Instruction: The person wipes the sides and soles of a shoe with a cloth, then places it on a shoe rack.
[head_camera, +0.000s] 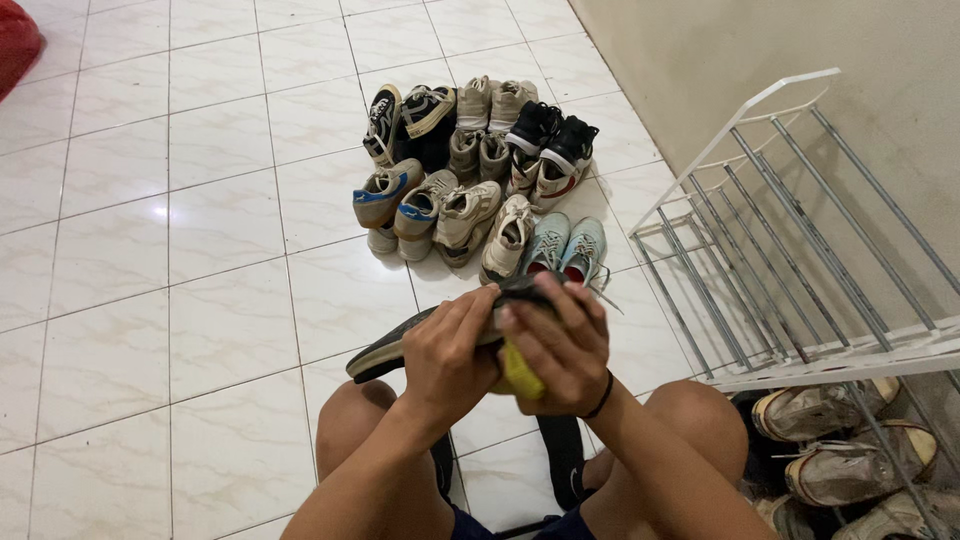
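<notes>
Dark shoe (400, 345) gripped in left hand (450, 355) — sole up. Yellow cloth (520, 375) clenched in right hand (565, 350), pressed against shoe. Sneaker pile (480, 170) beyond — rack (790, 230) at right.

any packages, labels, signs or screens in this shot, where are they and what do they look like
None in view: no package, sign or screen.
Only things without readable labels: a dark shoe held in the left hand, a yellow cloth under the right hand, a pile of sneakers on the white tiled floor, and a white metal shoe rack at right.
</notes>
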